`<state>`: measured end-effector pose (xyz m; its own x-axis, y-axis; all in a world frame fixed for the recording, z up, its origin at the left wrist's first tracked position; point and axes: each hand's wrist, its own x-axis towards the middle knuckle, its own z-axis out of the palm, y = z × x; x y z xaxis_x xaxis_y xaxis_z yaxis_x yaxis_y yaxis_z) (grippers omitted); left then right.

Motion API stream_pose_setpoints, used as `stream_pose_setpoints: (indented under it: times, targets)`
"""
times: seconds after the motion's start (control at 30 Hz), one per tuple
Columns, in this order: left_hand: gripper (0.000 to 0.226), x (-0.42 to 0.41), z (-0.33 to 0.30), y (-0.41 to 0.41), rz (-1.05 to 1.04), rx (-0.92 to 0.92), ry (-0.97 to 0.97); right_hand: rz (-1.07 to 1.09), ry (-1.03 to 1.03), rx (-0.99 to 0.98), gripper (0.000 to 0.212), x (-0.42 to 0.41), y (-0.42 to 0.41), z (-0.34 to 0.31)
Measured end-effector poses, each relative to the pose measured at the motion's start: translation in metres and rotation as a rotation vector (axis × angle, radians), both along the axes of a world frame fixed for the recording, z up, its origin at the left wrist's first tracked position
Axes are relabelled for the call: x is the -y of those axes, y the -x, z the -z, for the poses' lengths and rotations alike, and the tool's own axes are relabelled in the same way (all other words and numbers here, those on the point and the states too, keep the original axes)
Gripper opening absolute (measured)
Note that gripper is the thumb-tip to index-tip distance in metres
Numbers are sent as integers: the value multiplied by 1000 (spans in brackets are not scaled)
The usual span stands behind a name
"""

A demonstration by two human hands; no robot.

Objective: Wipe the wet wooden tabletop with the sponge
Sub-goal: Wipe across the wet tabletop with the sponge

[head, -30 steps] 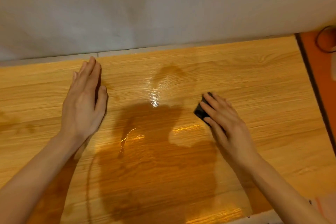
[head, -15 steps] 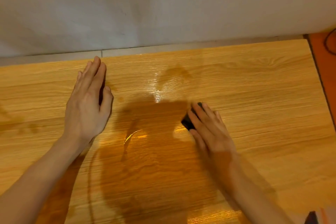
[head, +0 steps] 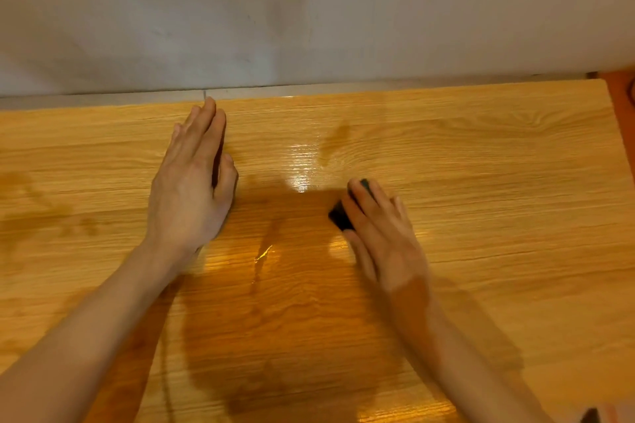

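Across the middle of the frame our two hands lay on the wooden tabletop (head: pixel 481 154), which filled everything below the pale wall (head: pixel 309 10) at the top. Our left hand (head: pixel 192 182) sat left of centre, flat and released, palm down on the wood with the fingers straight and pressed together, pointing toward the upper edge of the table; it held nothing. Our right hand (head: pixel 381 230) sat right of centre, also palm down, its fingers laid over the dark sponge (head: pixel 340 216) and pressing it onto the surface. Only a dark corner of the sponge showed at the left side of that hand, with a small bit more between the fingertips; the rest was hidden under the fingers, and the hand was slightly blurred. Between the two hands, just above centre, a wet patch (head: pixel 302 168) shone with a bright streaked reflection, and a thinner glinting trickle (head: pixel 263 252) ran down below it. Our own shadow darkened the wood from the centre to the bottom edge. Faint darker smears (head: pixel 44 213) marked the table at the far left. At the right edge, an orange surface (head: pixel 623 106) showed beyond the table's end.
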<state>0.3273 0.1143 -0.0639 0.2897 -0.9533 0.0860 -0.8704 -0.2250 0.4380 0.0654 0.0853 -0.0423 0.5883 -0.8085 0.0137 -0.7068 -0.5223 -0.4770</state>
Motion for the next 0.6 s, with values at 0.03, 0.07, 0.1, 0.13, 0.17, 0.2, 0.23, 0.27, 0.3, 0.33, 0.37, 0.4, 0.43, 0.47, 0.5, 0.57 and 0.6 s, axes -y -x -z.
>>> stream_pose_setpoints:
  times: [0.03, 0.07, 0.1, 0.13, 0.17, 0.2, 0.23, 0.27, 0.3, 0.33, 0.37, 0.4, 0.43, 0.47, 0.5, 0.57, 0.6]
  targets:
    - [55, 0, 0, 0, 3, 1, 3, -21, -32, 8, 43, 9, -4, -1]
    - [54, 0, 0, 0, 8, 2, 7, -19, -66, 23, 42, 24, -14, -3]
    - [54, 0, 0, 0, 12, 2, 9, -4, -74, 30, 42, 43, -27, -4]
    - [54, 0, 0, -1, 14, 2, 9, 29, -58, 24, 41, 65, -42, -4]
    - [53, -1, 0, -1, 14, 3, 8, 79, -41, 10, 41, 86, -57, -3]
    - [54, -1, 0, -1, 16, 3, 6, 130, -28, -2, 41, 102, -70, -2]
    - [54, -2, 1, -1, 18, 3, 4, 163, -22, -4, 42, 109, -78, -1]
    - [54, -2, 1, -1, 20, 2, 2, 178, -22, 4, 42, 106, -80, 1]
    - [54, -2, 1, -1, 22, 0, 1, 177, -29, 18, 42, 93, -76, 3]
    - [54, -2, 1, -1, 20, -5, -3, 160, -31, 33, 43, 71, -66, 3]
    - [54, -1, 1, -1, 13, -9, -14, 139, -31, 40, 44, 44, -54, 3]
    - [54, 0, 1, -2, 1, -9, -31, 106, -31, 30, 47, 16, -43, 3]
    - [54, 1, 1, -2, -11, -4, -48, 74, -17, 4, 50, -7, -34, 3]
    - [55, 2, 2, -3, -20, 5, -58, 42, 14, -17, 52, -16, -31, 5]
    - [55, 3, 2, -3, -21, 12, -62, 20, 32, -19, 51, -11, -35, 7]
    - [56, 4, 1, -3, -12, 14, -65, 30, -20, -13, 44, 19, -62, 5]
    - [56, 5, 1, -3, -12, 14, -67, 33, -29, -21, 43, 37, -81, 4]
